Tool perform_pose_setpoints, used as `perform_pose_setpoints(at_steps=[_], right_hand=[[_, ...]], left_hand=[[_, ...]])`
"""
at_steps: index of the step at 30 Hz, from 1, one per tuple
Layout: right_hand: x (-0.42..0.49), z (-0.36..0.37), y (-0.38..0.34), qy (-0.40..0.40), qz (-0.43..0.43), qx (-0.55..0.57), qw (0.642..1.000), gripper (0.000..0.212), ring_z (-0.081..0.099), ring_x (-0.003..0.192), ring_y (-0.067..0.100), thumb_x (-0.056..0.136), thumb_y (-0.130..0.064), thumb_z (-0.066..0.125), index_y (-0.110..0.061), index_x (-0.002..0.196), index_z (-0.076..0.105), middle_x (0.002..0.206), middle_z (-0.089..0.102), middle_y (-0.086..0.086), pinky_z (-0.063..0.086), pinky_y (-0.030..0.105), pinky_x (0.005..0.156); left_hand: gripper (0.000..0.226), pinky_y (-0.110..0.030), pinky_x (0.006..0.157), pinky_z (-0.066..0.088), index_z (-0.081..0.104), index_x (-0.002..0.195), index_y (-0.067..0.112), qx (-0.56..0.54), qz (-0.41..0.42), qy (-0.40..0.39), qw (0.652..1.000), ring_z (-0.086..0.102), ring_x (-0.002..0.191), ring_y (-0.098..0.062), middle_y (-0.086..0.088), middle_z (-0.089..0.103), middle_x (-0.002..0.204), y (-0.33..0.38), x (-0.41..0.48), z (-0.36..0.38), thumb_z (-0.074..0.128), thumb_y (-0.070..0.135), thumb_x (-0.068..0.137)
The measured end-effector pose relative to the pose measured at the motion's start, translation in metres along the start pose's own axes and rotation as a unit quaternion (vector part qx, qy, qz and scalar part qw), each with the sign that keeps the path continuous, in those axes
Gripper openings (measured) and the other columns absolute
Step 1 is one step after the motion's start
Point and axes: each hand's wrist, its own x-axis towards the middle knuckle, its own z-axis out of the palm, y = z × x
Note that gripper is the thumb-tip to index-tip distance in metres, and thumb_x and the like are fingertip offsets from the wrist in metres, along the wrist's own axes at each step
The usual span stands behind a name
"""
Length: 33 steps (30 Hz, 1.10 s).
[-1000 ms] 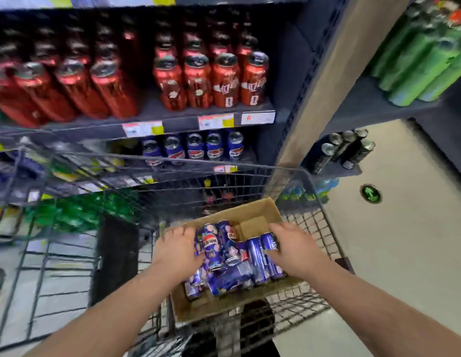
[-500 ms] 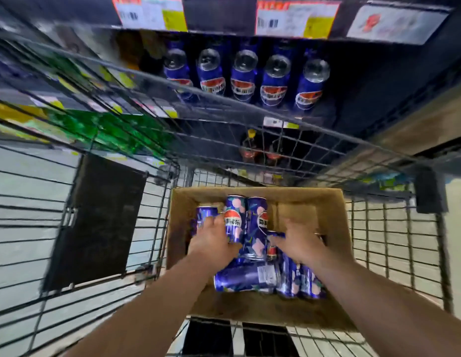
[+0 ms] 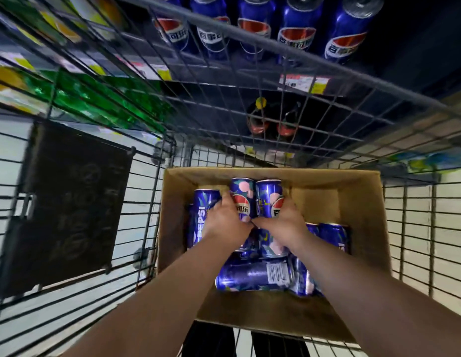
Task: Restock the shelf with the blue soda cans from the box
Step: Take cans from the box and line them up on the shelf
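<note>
Pickup step: in the box (image 3: 358, 228), the left hand (image 3: 225, 222) grips one can (image 3: 241, 195), the right hand (image 3: 282, 224) grips its neighbour (image 3: 268, 195); next, lift both toward the shelf (image 3: 378, 83) at 12 o'clock.

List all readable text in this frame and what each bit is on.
"PEPSI": side of the blue can at the left of the cardboard box.
"可乐": can under the left hand.
"百": cut-off start of the logo on the can at the right hand.
"百事可乐", partly legible: shelf cans above.
Price tags and barcode label: too blurred to read.
</note>
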Motion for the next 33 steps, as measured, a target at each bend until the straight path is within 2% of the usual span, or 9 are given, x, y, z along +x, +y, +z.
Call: perform_pose_setpoints(at_steps=[4, 10, 12, 14, 17, 22, 25, 28, 33], right_hand=[[-0.013, -0.025, 0.010, 0.032, -0.009, 0.024, 0.999, 0.068, 0.060, 0.098, 0.027, 0.057, -0.028, 0.083, -0.014, 0.114, 0.048, 0.112, 0.056, 0.011, 0.052, 0.036, 0.084], [-0.033, -0.052, 0.040, 0.056, -0.012, 0.151, 0.987, 0.056, 0.063, 0.054, -0.002, 0.064, -0.016, 0.081, -0.020, 0.108, 0.047, 0.067, 0.066, -0.009, 0.042, 0.011, 0.043], [-0.034, -0.051, 0.048, 0.053, -0.012, 0.161, 0.985, 0.061, 0.065, 0.064, -0.002, 0.062, -0.018, 0.082, -0.024, 0.111, 0.046, 0.080, 0.067, -0.010, 0.048, 0.012, 0.052], [-0.036, -0.047, 0.054, 0.062, -0.004, 0.164, 0.985, 0.065, 0.066, 0.082, 0.012, 0.058, -0.023, 0.084, -0.026, 0.111, 0.045, 0.089, 0.066, -0.006, 0.053, 0.030, 0.072], [-0.040, -0.041, 0.058, 0.059, -0.003, 0.166, 0.984, 0.066, 0.066, 0.087, 0.019, 0.056, -0.025, 0.084, -0.025, 0.109, 0.045, 0.091, 0.066, -0.002, 0.054, 0.042, 0.081], [-0.060, -0.053, 0.045, 0.072, -0.032, 0.174, 0.982, 0.059, 0.061, 0.072, -0.003, 0.060, -0.019, 0.083, -0.023, 0.107, 0.048, 0.083, 0.061, -0.014, 0.045, 0.015, 0.057], [-0.082, -0.071, 0.026, 0.078, -0.060, 0.186, 0.978, 0.050, 0.058, 0.062, -0.014, 0.063, -0.012, 0.081, -0.029, 0.096, 0.047, 0.077, 0.059, -0.016, 0.039, 0.002, 0.046], [-0.113, -0.090, -0.002, 0.072, -0.100, 0.187, 0.975, 0.051, 0.056, 0.060, -0.016, 0.067, -0.014, 0.079, -0.029, 0.101, 0.044, 0.077, 0.061, -0.016, 0.038, 0.000, 0.047], [-0.173, -0.116, -0.049, 0.076, -0.189, 0.163, 0.965, 0.049, 0.057, 0.063, -0.007, 0.066, -0.011, 0.079, -0.028, 0.099, 0.047, 0.078, 0.060, -0.016, 0.038, 0.000, 0.052]], left_hand=[[0.094, -0.042, 0.099, 0.039, 0.013, 0.145, 0.013, 0.017, -0.023, -0.026, 0.999, 0.046, 0.123, -0.035, -0.016, 0.037, 0.139, 0.009, 0.001, 0.001, 0.069, 0.040, 0.075], [0.095, -0.043, 0.104, 0.039, 0.012, 0.145, 0.011, -0.009, -0.055, -0.012, 0.998, 0.040, 0.127, -0.034, -0.016, 0.030, 0.141, 0.016, 0.006, 0.011, 0.073, 0.035, 0.076], [0.096, -0.043, 0.105, 0.038, 0.019, 0.142, 0.006, 0.000, -0.055, -0.014, 0.998, 0.039, 0.126, -0.034, -0.017, 0.034, 0.137, 0.014, 0.007, 0.017, 0.074, 0.042, 0.072], [0.090, -0.044, 0.100, 0.042, 0.029, 0.136, 0.004, -0.021, -0.067, -0.031, 0.997, 0.045, 0.120, -0.035, -0.018, 0.042, 0.131, 0.013, 0.007, 0.024, 0.073, 0.047, 0.070], [0.078, -0.044, 0.091, 0.048, 0.032, 0.130, 0.012, -0.134, -0.092, -0.041, 0.986, 0.057, 0.106, -0.034, -0.014, 0.057, 0.118, 0.009, 0.004, 0.028, 0.074, 0.040, 0.070], [0.076, -0.041, 0.087, 0.051, 0.034, 0.134, 0.022, -0.264, -0.067, -0.013, 0.962, 0.062, 0.094, -0.024, -0.002, 0.064, 0.108, 0.000, -0.021, 0.021, 0.074, 0.034, 0.071], [0.057, -0.042, 0.082, 0.054, 0.047, 0.114, 0.026, -0.328, -0.058, 0.000, 0.943, 0.064, 0.087, -0.021, 0.001, 0.067, 0.096, 0.004, -0.049, 0.002, 0.076, 0.036, 0.065], [0.044, -0.035, 0.072, 0.055, 0.053, 0.091, 0.028, -0.405, -0.046, 0.016, 0.913, 0.067, 0.077, -0.017, 0.000, 0.069, 0.087, 0.015, -0.084, -0.027, 0.071, 0.042, 0.053], [0.050, -0.026, 0.065, 0.055, 0.055, 0.094, 0.021, -0.461, 0.023, 0.057, 0.885, 0.065, 0.068, -0.010, -0.004, 0.070, 0.085, 0.031, -0.151, -0.090, 0.078, 0.034, 0.052]])
